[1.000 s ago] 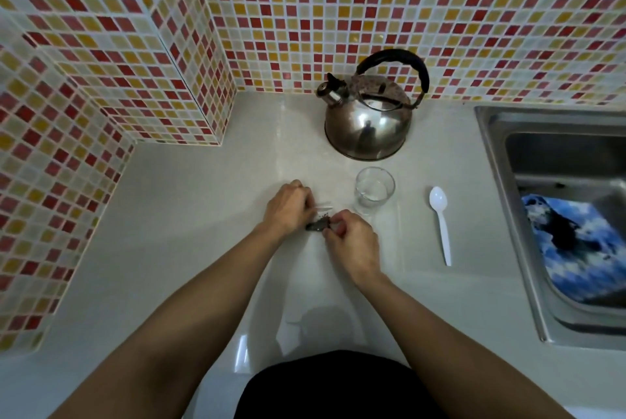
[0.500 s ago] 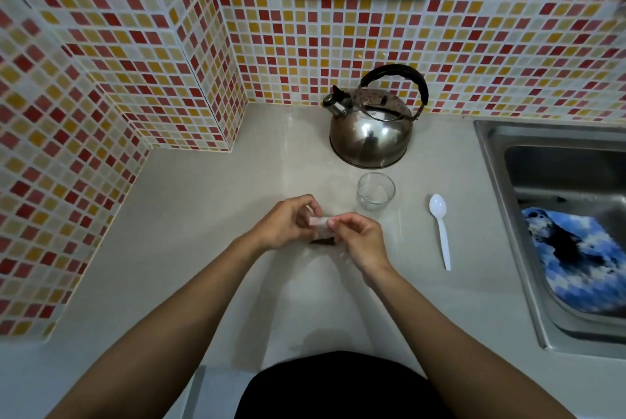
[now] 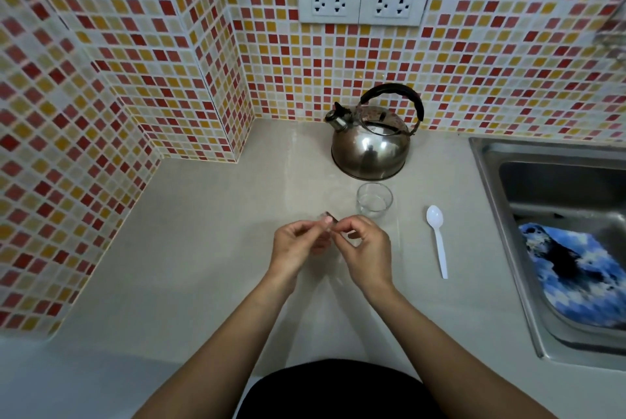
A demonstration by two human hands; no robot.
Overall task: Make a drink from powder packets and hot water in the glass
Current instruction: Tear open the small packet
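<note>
A small powder packet (image 3: pixel 330 219) is held above the counter between both hands. My left hand (image 3: pixel 298 244) pinches its left part, and my right hand (image 3: pixel 366 249) pinches its right end with thumb and forefinger. Most of the packet is hidden by my fingers. The clear empty glass (image 3: pixel 374 200) stands just behind my right hand. Behind the glass sits a steel kettle (image 3: pixel 371 144) with a black handle, its spout pointing left. A white plastic spoon (image 3: pixel 437 239) lies on the counter to the right of the glass.
The beige counter (image 3: pixel 203 249) runs into a tiled corner on the left. A steel sink (image 3: pixel 555 215) at the right holds a blue and white cloth (image 3: pixel 576 273). Two wall sockets (image 3: pixel 362 4) sit above the kettle.
Both hands have lifted the packet off the counter and hold it a little higher and nearer to me. The camera view has tilted up, showing more wall.
</note>
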